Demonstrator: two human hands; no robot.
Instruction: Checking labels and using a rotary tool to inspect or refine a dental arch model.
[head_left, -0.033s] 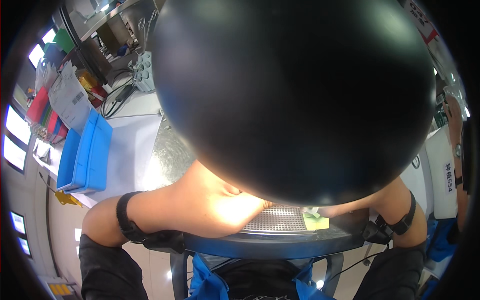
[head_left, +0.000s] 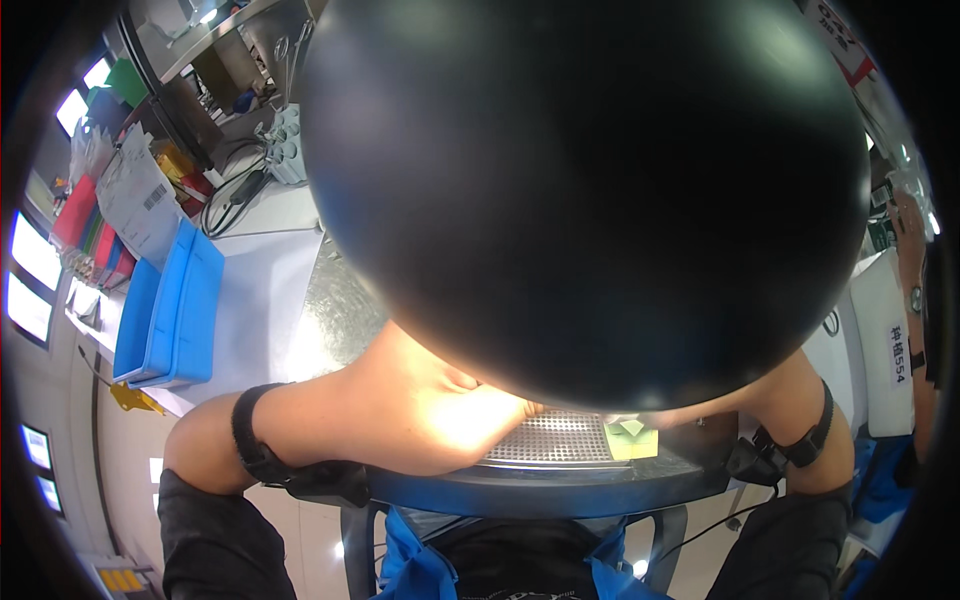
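A large black dome (head_left: 590, 200) fills the upper middle and covers most of both hands' fingers. My left hand (head_left: 450, 410) reaches in from the left under its rim, curled closed, with the thumb side showing; what it holds is hidden. From the right, my right hand (head_left: 690, 412) also goes under the rim, its fingers blurred and mostly out of sight. Close to its fingertips is a small pale piece (head_left: 631, 427), too small to name, above a yellow-green paper square (head_left: 635, 446). That square lies on a perforated metal plate (head_left: 555, 440) at the bench's front edge.
Blue plastic bins (head_left: 180, 310) stand on the white surface at left, near papers and coloured folders (head_left: 90, 220). Behind are a grey holder with round holes (head_left: 288, 145) and a black cable (head_left: 240, 195). A white labelled box (head_left: 885, 345) is at right. Black straps circle both wrists.
The small pale piece near my right fingertips has shifted slightly and looks different in shape. My left hand stays where it was.
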